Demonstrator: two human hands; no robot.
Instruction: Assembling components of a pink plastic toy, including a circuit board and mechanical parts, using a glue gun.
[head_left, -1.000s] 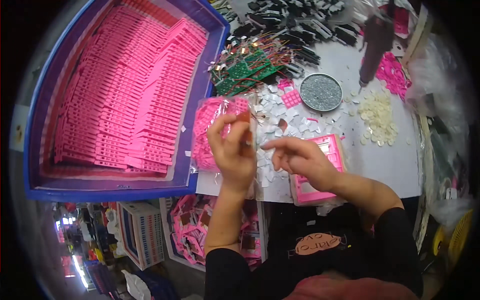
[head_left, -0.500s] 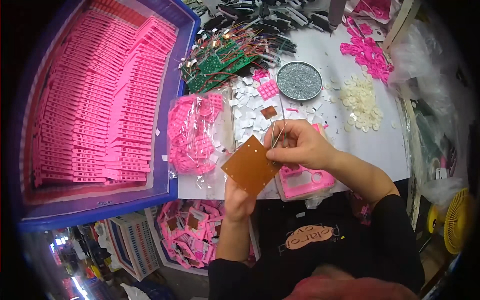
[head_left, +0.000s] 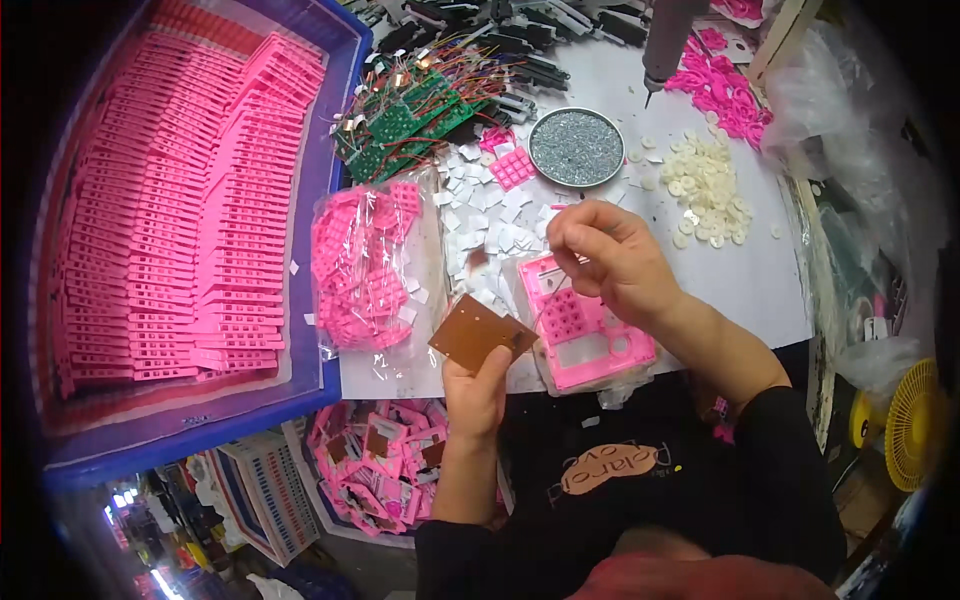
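Brown board [head_left: 478, 332] in left hand [head_left: 476, 400]

We observe the left hand gripping the brown board near its lower edge, thumb on top, at the front of the white table [head_left: 715, 310]. The board's right corner meets the pink housing [head_left: 580, 376] in view — contact we cannot tell. Our right hand [head_left: 622, 262] hovers over the housing, fingertips drawn together; whether they pinch anything, we cannot tell. Beyond, we note white pieces [head_left: 510, 240] and a round dish [head_left: 576, 185] of grey bits.
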